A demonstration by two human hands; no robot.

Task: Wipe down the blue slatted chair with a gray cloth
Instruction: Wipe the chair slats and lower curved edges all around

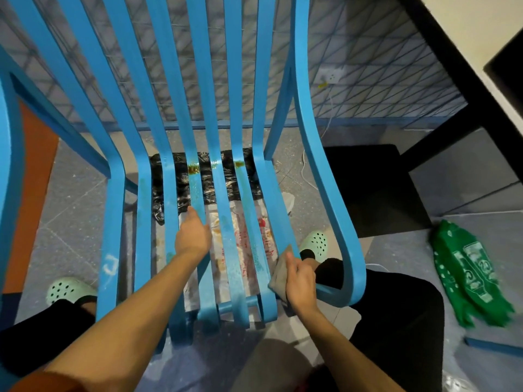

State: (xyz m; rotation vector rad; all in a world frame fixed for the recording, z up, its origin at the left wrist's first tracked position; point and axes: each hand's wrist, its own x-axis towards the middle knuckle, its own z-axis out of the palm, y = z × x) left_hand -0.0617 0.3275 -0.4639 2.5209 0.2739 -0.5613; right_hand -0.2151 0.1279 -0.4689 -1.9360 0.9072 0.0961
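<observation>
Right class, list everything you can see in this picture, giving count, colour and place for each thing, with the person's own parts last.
blue slatted chair: one, blue, centre, seen from above
stains: a few, brown, on slats at the seat's bend
gray cloth: one, gray, against a right-side slat
plastic sheet: one, black, floor under the chair
printed sheet: one, white with red writing, floor under the chair
printed bag or cloth: one, green, floor at right
wall socket: one, white, wall behind
clogs: two, pale green, either side of the chair
left hand: one, holding a middle slat
right hand: one, grip on the gray cloth
</observation>
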